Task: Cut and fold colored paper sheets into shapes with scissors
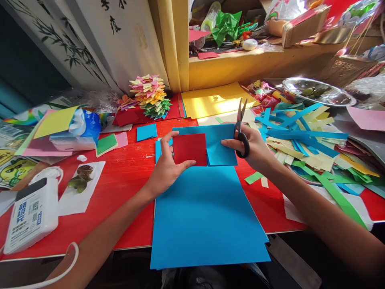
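Across the red tabletop [129, 180], my left fingers [187, 164] pinch the red square [190, 149] against the blue strip [221, 136], my right fingers [230, 143] hold scissors [240, 119]; I judge both papers light, easily creased, best held by edges.

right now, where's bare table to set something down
The red table shows its widest bare patch between the white paper and left hand; a narrower one lies right of the large blue sheet. Paper strips crowd the far right.

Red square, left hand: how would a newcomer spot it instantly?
On the red table, find the big blue sheet. At its far end, the left hand holds the red square against smaller blue paper. Its red sets it apart from that blue.
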A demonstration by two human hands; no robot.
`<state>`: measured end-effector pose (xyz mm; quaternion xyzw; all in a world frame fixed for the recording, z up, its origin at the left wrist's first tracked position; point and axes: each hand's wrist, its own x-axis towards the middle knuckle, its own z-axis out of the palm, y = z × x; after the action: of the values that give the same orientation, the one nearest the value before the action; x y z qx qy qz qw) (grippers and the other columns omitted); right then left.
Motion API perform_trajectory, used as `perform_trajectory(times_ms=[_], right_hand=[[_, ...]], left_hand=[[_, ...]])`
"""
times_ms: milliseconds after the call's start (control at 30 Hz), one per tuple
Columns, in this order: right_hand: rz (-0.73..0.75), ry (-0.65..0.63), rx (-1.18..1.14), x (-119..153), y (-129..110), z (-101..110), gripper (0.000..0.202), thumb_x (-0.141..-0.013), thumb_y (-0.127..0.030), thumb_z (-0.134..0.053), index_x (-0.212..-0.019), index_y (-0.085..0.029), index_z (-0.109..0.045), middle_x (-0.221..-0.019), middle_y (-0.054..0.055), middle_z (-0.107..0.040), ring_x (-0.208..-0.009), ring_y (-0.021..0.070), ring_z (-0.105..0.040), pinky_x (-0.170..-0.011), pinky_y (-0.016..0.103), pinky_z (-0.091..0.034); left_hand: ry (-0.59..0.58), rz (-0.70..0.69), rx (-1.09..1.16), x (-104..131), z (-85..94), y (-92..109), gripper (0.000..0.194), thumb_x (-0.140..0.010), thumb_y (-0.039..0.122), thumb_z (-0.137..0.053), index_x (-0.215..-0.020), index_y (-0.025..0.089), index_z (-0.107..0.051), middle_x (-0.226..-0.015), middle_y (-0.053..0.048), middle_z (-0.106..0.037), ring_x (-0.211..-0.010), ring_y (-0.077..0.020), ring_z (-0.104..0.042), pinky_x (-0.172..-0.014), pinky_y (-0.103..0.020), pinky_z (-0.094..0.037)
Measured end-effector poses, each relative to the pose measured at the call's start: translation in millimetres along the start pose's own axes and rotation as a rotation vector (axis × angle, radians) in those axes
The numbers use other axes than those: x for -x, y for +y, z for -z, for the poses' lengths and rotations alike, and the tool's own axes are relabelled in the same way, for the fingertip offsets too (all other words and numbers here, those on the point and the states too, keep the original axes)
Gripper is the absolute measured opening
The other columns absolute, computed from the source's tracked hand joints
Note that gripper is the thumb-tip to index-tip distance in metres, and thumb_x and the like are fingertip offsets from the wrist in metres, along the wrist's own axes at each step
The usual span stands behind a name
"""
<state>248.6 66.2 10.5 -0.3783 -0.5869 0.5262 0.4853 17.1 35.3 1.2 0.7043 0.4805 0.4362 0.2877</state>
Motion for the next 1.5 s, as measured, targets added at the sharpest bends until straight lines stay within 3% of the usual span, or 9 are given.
perform_trajectory(times_ms=[200, 400, 533, 667, 833, 967, 1133, 1400, 1500], right_hand=[[0.048, 0.001, 0.003, 1, 2, 0, 0.039, -0.07, -0.028, -0.073, -0.107, -0.025, -0.061, -0.092, 0.002, -0.063, -0.076, 0.0173, -0.061, -0.067, 0.032, -0.055], [0.103, 0.032, 0.057, 3, 3, -1, 0.042, -0.069, -0.03, -0.074, -0.108, -0.028, -0.06, -0.091, 0.001, -0.063, -0.078, 0.0177, -0.06, -0.066, 0.031, -0.055], [0.098, 0.019, 0.069, 4, 2, -2, 0.042, -0.069, -0.034, -0.074, -0.108, -0.029, -0.058, -0.092, 0.001, -0.063, -0.078, 0.0183, -0.06, -0.065, 0.031, -0.055], [0.105, 0.016, 0.082, 5, 2, -2, 0.042, -0.07, -0.034, -0.073, -0.108, -0.029, -0.057, -0.091, 0.001, -0.062, -0.076, 0.0171, -0.06, -0.064, 0.03, -0.054], [0.109, 0.013, 0.096, 5, 3, -2, 0.039, -0.07, -0.032, -0.073, -0.105, -0.028, -0.057, -0.085, -0.001, -0.061, -0.072, 0.0153, -0.059, -0.06, 0.027, -0.053], [0.115, 0.009, 0.098, 5, 1, -3, 0.04, -0.07, -0.033, -0.073, -0.106, -0.028, -0.056, -0.083, -0.001, -0.06, -0.072, 0.0156, -0.059, -0.059, 0.027, -0.053], [0.143, 0.019, 0.099, 5, 1, -3, 0.042, -0.071, -0.035, -0.073, -0.108, -0.028, -0.055, -0.082, -0.001, -0.058, -0.07, 0.0151, -0.058, -0.059, 0.027, -0.053], [0.108, 0.037, 0.15, 6, -1, -5, 0.044, -0.07, -0.043, -0.071, -0.109, -0.028, -0.055, -0.08, 0.001, -0.057, -0.071, 0.0171, -0.056, -0.06, 0.029, -0.051], [0.089, 0.058, 0.162, 6, 1, -4, 0.044, -0.07, -0.042, -0.071, -0.109, -0.028, -0.055, -0.077, 0.0, -0.055, -0.068, 0.0168, -0.055, -0.057, 0.029, -0.05]], left_hand=[[-0.008, 0.065, 0.107, 0, -1.8, -1, 0.095, -0.069, 0.039, -0.072, -0.139, 0.044, -0.008, -0.151, -0.004, -0.013, -0.128, -0.0295, -0.039, -0.106, -0.051, -0.031], [0.013, 0.086, 0.068, -2, 0.1, 1, 0.093, -0.067, 0.042, -0.073, -0.138, 0.039, -0.013, -0.15, -0.005, -0.018, -0.136, -0.0311, -0.024, -0.111, -0.049, -0.022], [-0.004, 0.205, 0.075, -3, 0.3, 3, 0.087, -0.065, 0.046, -0.073, -0.135, 0.031, -0.023, -0.146, -0.009, -0.028, -0.137, -0.032, -0.021, -0.11, -0.047, -0.023], [-0.064, 0.266, 0.222, -4, -0.5, 2, 0.073, -0.066, 0.04, -0.073, -0.125, 0.026, -0.033, -0.128, -0.008, -0.049, -0.119, -0.0262, -0.048, -0.101, -0.041, -0.037], [-0.086, 0.309, 0.349, -5, -0.1, 6, 0.058, -0.065, 0.031, -0.075, -0.114, 0.022, -0.046, -0.111, -0.004, -0.058, -0.095, -0.0171, -0.058, -0.077, -0.025, -0.047], [-0.152, 0.459, 0.564, -5, 1.5, 12, 0.056, -0.063, 0.025, -0.076, -0.111, 0.024, -0.048, -0.081, 0.005, -0.056, -0.053, -0.003, -0.043, -0.045, -0.016, -0.032], [-0.178, 0.563, 0.68, -4, 2.1, 14, 0.042, -0.062, 0.019, -0.077, -0.096, 0.02, -0.053, -0.065, 0.008, -0.048, -0.046, 0.0002, -0.034, -0.042, -0.014, -0.028], [-0.062, 0.425, 0.44, -2, -0.8, 13, 0.045, -0.062, 0.029, -0.076, -0.097, 0.021, -0.048, -0.061, 0.009, -0.049, -0.045, -0.004, -0.044, -0.042, -0.018, -0.034], [-0.105, 0.375, 0.322, -1, -0.3, 14, 0.051, -0.068, 0.036, -0.071, -0.107, 0.02, -0.042, -0.055, 0.008, -0.053, -0.049, -0.0108, -0.054, -0.047, -0.023, -0.041]])
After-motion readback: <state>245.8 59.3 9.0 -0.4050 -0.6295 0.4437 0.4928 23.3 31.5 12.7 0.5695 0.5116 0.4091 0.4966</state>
